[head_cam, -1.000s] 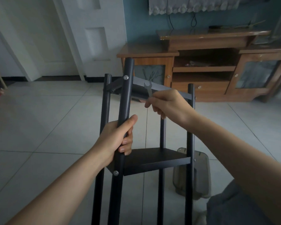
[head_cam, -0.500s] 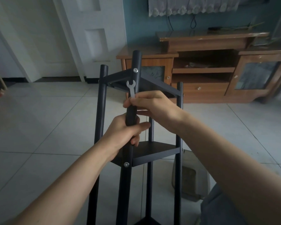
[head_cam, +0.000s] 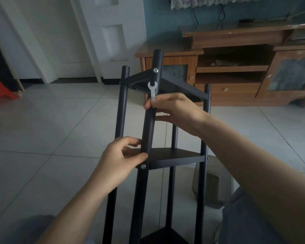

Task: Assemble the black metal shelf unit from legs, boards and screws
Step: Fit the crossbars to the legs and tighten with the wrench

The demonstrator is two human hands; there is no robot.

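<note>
Standing the black shelf unit (head_cam: pixel 165 155) upright on the tiled floor (head_cam: pixel 42 129), our right hand (head_cam: pixel 174 110) pinching a small wrench (head_cam: pixel 152 90) against the front leg (head_cam: pixel 151 120), our left hand (head_cam: pixel 121 159) loosely cupping that leg beside the middle board (head_cam: pixel 176 156).

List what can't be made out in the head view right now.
- Shelf feet: cut off by the bottom edge.
- Wrench lower end: hidden inside the right hand.
- Screw tightness: too small to tell.
- Left hand fingertips: hidden behind the front leg.
- Grey bin: partly hidden by the right arm; contents unclear.
</note>
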